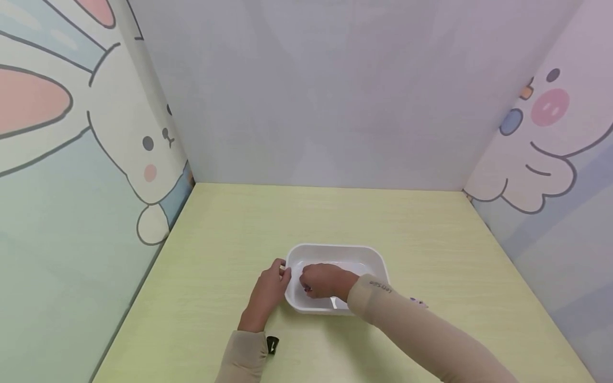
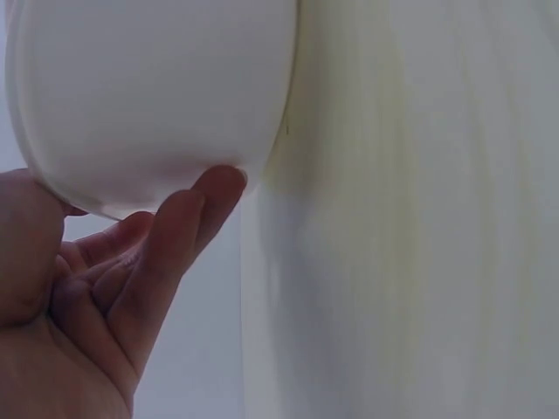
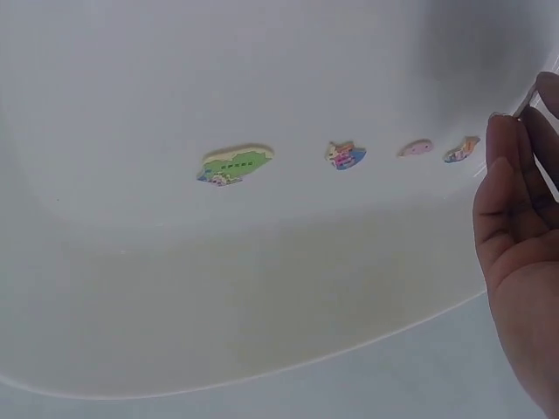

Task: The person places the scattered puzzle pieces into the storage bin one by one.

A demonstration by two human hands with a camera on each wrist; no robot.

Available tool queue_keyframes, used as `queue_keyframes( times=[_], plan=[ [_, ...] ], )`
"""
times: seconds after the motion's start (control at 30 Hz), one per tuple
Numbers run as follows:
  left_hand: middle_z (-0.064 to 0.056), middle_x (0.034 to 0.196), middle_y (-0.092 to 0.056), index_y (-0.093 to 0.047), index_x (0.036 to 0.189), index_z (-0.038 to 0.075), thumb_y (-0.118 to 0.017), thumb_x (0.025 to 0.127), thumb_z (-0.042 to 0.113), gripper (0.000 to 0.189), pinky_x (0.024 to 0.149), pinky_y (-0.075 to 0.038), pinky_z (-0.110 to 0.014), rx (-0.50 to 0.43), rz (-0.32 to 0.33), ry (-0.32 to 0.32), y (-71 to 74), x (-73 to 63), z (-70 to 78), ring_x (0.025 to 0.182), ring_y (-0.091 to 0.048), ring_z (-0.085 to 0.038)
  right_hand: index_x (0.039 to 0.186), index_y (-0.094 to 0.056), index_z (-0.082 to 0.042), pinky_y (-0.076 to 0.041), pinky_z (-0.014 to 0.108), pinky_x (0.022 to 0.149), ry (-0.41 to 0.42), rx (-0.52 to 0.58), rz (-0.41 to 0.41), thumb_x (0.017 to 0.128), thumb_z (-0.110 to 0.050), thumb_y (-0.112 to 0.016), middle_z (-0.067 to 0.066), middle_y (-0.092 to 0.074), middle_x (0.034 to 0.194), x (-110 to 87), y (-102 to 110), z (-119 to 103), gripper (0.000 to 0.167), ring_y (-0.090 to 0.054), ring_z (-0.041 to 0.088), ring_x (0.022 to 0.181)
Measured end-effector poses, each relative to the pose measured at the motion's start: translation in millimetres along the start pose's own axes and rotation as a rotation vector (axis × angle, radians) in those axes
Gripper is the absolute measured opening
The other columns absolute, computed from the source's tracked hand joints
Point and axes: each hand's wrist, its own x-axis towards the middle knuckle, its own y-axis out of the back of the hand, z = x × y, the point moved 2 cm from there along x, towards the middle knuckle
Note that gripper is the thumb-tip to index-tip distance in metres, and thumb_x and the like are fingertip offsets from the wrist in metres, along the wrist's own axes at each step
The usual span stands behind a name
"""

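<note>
A white rectangular plastic basin stands on the table. My left hand grips its left end; in the left wrist view, the fingers lie against the basin's outer wall and the thumb is at the rim. Inside the basin, my right hand pinches a small thin sticker, seen mostly edge-on. Several colourful stickers lie in a row inside the basin, among them a green one, a pink and blue one and a pink one.
On the pale yellow table, a small purple and white piece lies right of the basin, partly behind the right sleeve. A black item sits at the left cuff. Cartoon-printed walls stand left and right, with a plain wall behind.
</note>
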Motion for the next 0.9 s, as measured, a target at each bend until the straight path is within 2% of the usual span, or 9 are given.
queue_keyframes(
  times=[0.47,0.9],
  plan=[
    [-0.013,0.101,-0.069,-0.055,0.122,0.001,-0.051,0.101,0.022,0.030,0.072,-0.051,-0.041,-0.001,-0.008,0.021,0.2,-1.8,2.1,0.088,-0.066,-0.025,0.080,-0.066,-0.015,-0.039,0.021,0.058,0.000,-0.071,-0.016,0.089,-0.014,-0.068,-0.006,-0.047,0.071,3.7,-7,-5,0.009,-0.043,0.008,0.060],
    [-0.012,0.098,-0.069,-0.055,0.120,0.001,-0.052,0.101,0.021,0.028,0.070,-0.050,-0.040,0.013,0.009,-0.003,1.4,-4.4,4.0,0.085,-0.066,-0.024,0.087,-0.067,-0.014,-0.043,0.023,0.057,-0.001,-0.171,0.003,0.092,-0.013,-0.064,-0.005,-0.052,0.072,3.8,-7,-12,0.006,-0.045,0.009,0.060]
  ],
)
